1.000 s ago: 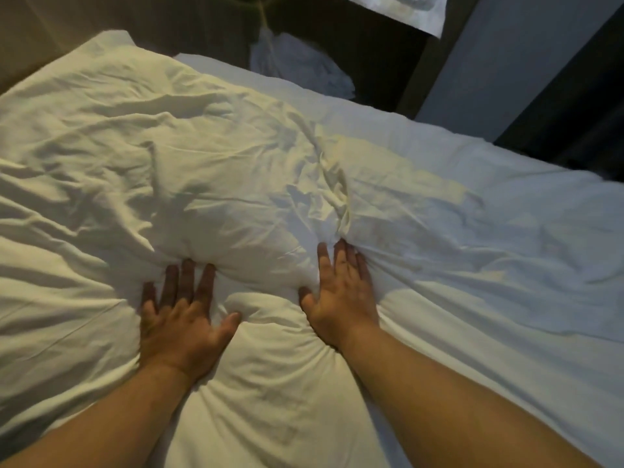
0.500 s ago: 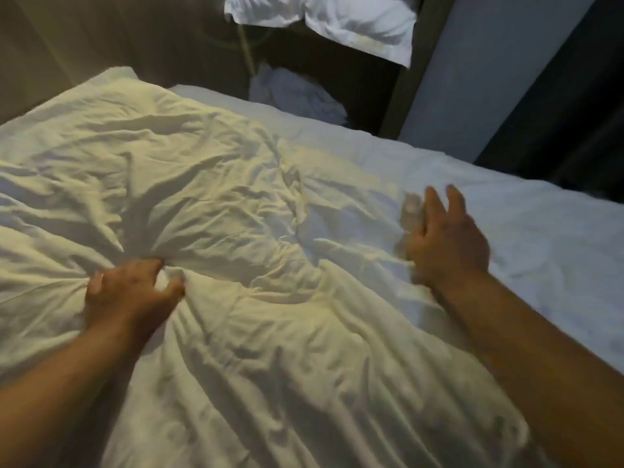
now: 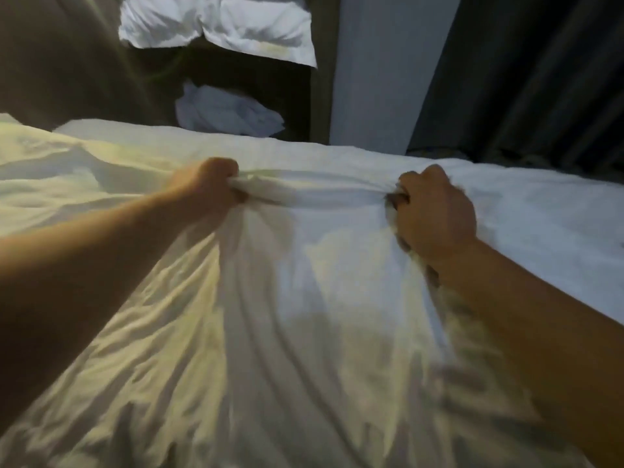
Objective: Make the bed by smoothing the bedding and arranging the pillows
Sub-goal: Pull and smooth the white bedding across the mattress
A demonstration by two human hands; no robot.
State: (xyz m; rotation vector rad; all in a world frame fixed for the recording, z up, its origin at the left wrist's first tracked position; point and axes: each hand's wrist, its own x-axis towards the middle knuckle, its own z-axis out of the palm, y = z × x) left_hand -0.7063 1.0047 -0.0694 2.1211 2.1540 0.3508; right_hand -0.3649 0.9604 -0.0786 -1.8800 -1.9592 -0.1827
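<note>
Rumpled white duvet (image 3: pixel 304 298) bunched along its far edge; two white pillows (image 3: pixel 219 25) beyond.

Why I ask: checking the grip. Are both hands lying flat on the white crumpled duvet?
No, the left hand and right hand each grip a bunched fold of the white crumpled duvet with curled fingers.

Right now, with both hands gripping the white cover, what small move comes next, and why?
Probably pull the cover toward the far side and lay it flat. The left hand and right hand both grip its bunched edge, long folds run back toward the person, and bare sheet shows beyond.
</note>
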